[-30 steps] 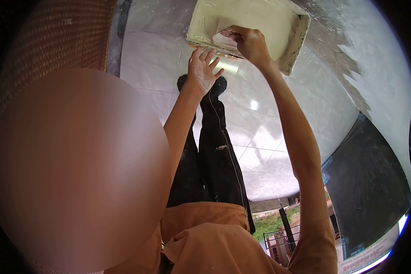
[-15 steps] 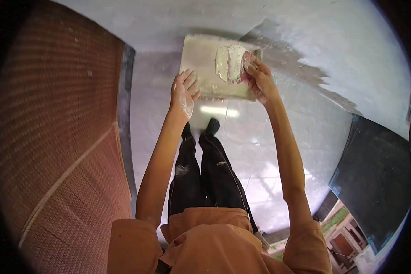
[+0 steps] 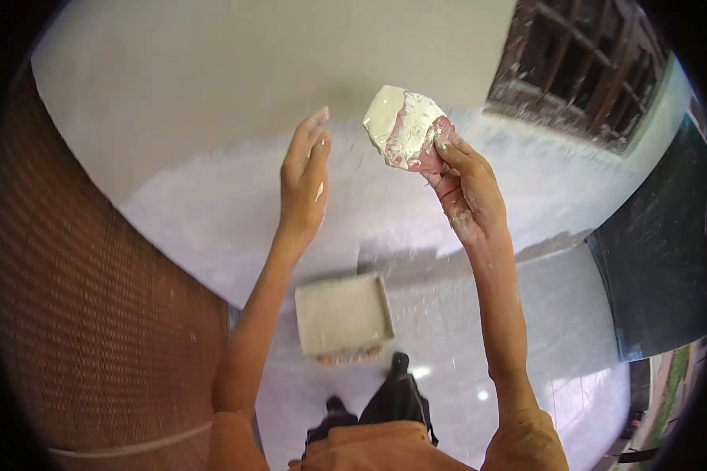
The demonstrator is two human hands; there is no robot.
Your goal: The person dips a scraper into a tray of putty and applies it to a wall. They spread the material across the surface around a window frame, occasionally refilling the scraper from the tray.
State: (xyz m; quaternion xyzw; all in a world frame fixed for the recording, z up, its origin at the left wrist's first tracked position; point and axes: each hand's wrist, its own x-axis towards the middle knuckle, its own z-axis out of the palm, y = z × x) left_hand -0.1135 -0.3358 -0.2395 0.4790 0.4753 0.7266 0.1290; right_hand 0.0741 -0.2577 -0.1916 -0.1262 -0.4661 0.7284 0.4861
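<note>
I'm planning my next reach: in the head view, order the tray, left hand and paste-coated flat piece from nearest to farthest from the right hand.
1. Paste-coated flat piece: held in the right hand.
2. Left hand: raised on the left side.
3. Tray: lowest, well below both hands.

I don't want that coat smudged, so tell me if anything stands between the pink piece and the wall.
Nothing visible does. The right hand holds the pink piece up before the wall, with only open air seen between. The left hand is to one side, apart from it, and the tray sits lower down.
</note>
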